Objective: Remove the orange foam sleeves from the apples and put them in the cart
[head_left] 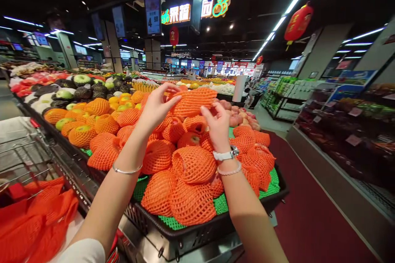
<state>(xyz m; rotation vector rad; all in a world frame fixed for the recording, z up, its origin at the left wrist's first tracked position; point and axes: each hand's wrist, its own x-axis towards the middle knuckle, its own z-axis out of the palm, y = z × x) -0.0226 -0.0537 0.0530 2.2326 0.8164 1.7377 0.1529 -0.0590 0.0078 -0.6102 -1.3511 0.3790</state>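
Note:
Above the pile, a fruit in an orange foam net (195, 102) is held between my two hands; the net hides the fruit itself, so its kind is unclear. My left hand (158, 107) grips it from the left, thumb and fingers curled at its end. On the right side, my right hand (218, 126) has its thumb and fingertips closed against the net's lower edge. Directly beneath lie several more fruits in orange foam nets (195, 165), and a reddish-yellow apple (189, 140) shows through an open net between my wrists.
The fruits rest on green matting (172, 222) in a black display crate (185, 236). Yellow-netted fruits (82, 135) lie to the left, unwrapped reddish fruits (236, 116) behind on the right. A shopping cart (23, 148) with red bags (40, 222) stands at left.

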